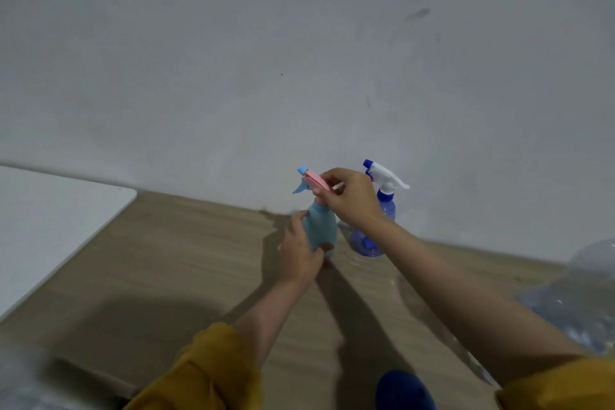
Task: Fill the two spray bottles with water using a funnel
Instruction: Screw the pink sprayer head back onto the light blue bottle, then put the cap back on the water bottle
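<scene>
A light blue spray bottle [320, 226] with a pink and blue trigger head [311, 180] stands on the wooden table near the wall. My left hand [299, 251] is wrapped around the bottle's lower body. My right hand [352, 198] grips the trigger head from the right. Just behind and to the right stands a clear blue spray bottle [377, 230] with a white trigger head [382, 175], partly hidden by my right hand. No funnel can be made out.
The wooden table [173, 260] meets a grey wall [299, 60] at the back. A white surface [50, 220] lies at the left. A large clear water container [585, 296] sits at the right edge. A dark blue round object [404, 391] is at the bottom.
</scene>
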Motion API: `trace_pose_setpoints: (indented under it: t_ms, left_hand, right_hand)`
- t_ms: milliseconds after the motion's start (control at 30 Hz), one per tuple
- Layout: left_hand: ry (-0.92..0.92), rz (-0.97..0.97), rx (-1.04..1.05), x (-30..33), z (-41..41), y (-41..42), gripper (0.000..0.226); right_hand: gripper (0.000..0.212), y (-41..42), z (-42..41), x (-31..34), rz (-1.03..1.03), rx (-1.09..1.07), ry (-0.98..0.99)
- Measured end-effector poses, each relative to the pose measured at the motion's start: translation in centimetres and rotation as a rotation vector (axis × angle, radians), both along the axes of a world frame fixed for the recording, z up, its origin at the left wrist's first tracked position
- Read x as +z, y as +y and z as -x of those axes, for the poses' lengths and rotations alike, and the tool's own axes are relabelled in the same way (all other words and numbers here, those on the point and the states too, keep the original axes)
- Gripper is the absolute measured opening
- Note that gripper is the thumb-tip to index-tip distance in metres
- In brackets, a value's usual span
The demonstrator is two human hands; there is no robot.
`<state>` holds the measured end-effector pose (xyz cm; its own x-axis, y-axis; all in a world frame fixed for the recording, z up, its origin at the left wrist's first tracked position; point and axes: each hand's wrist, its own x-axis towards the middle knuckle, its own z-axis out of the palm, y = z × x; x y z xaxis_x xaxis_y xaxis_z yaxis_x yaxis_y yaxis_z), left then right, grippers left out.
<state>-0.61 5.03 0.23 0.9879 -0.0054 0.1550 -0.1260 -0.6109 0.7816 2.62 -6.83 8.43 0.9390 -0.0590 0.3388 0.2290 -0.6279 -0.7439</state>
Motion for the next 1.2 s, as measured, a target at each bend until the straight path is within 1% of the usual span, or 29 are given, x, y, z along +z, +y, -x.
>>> trace_pose_setpoints:
  t_ms: [300, 400, 467, 533, 567, 600, 633, 667, 700, 733, 767, 833, 900, 967, 1033, 1100, 1133, 1200]
  left_hand:
    - [0.012, -0.069, 0.042, -2.4, -6.3, -2.2, 0.071]
    - [0.008, -0.100, 0.067, -2.8, -6.8, -2.5, 0.071]
    - [0.002, -0.116, 0.077, -2.8, -6.8, -2.7, 0.071]
    - [0.004, -0.105, 0.054, -2.6, -6.6, -2.7, 0.072]
    - [0.005, -0.085, 0.036, -2.6, -6.5, -2.7, 0.074]
    - [0.014, -0.071, 0.024, -2.4, -6.1, -2.6, 0.078]
    - [0.013, -0.057, 0.017, -2.3, -5.8, -2.4, 0.082]
    - [0.008, -0.042, 0.017, -2.2, -5.3, -2.2, 0.087]
    - [-0.008, -0.027, 0.018, -2.3, -4.9, -2.1, 0.089]
    - [-0.021, -0.016, 0.030, -2.1, -4.2, -1.9, 0.086]
    - [-0.030, -0.004, 0.049, -2.1, -3.6, -1.8, 0.080]
    - [-0.057, 0.047, 0.086, -1.8, -1.7, -1.9, 0.074]
    - [-0.098, 0.104, 0.066, -1.0, 1.0, -2.5, 0.072]
    - [-0.134, 0.121, -0.018, 0.0, 4.2, -3.5, 0.071]
    - [-0.169, 0.122, -0.096, 0.8, 7.1, -4.9, 0.066]
    - [-0.155, 0.156, -0.209, 1.3, 9.7, -6.7, 0.066]
    - [-0.134, 0.203, -0.278, 1.5, 10.7, -7.7, 0.068]
    - [-0.101, 0.279, -0.395, 2.0, 12.5, -9.9, 0.074]
  right_hand:
    - [0.017, -1.3, -6.7, -1.0, 0.213, -0.003, 0.059]
    - [0.023, -1.3, -7.6, -1.0, 0.324, -0.016, 0.072]
    - [0.022, -1.1, -7.7, -1.1, 0.351, -0.033, 0.080]
    - [0.020, -0.7, -7.5, -1.3, 0.424, -0.061, 0.090]
    - [0.024, -0.5, -7.2, -1.4, 0.480, -0.082, 0.088]
    - [0.032, -0.2, -6.6, -1.5, 0.516, -0.107, 0.072]
    - [0.044, -0.1, -5.8, -1.7, 0.508, -0.130, 0.045]
    - [0.055, 0.1, -4.5, -1.9, 0.457, -0.153, 0.019]
    - [0.060, 0.1, -2.9, -2.2, 0.384, -0.177, -0.019]
    - [0.060, 0.1, -0.9, -2.5, 0.303, -0.194, -0.069]
    - [0.055, -0.1, 1.5, -3.1, 0.241, -0.200, -0.119]
    - [0.041, -1.1, 6.8, -4.7, 0.189, -0.185, -0.188]
    - [0.030, -2.5, 12.1, -7.0, 0.211, -0.177, -0.243]
    - [0.018, -4.2, 17.2, -9.5, 0.266, -0.199, -0.293]
    - [0.011, -6.3, 22.0, -11.6, 0.316, -0.265, -0.248]
    - [0.011, -9.1, 26.2, -13.1, 0.356, -0.384, -0.168]
    - [0.012, -10.7, 27.9, -13.8, 0.370, -0.454, -0.125]
    - [0.021, -14.2, 30.4, -14.3, 0.396, -0.565, -0.041]
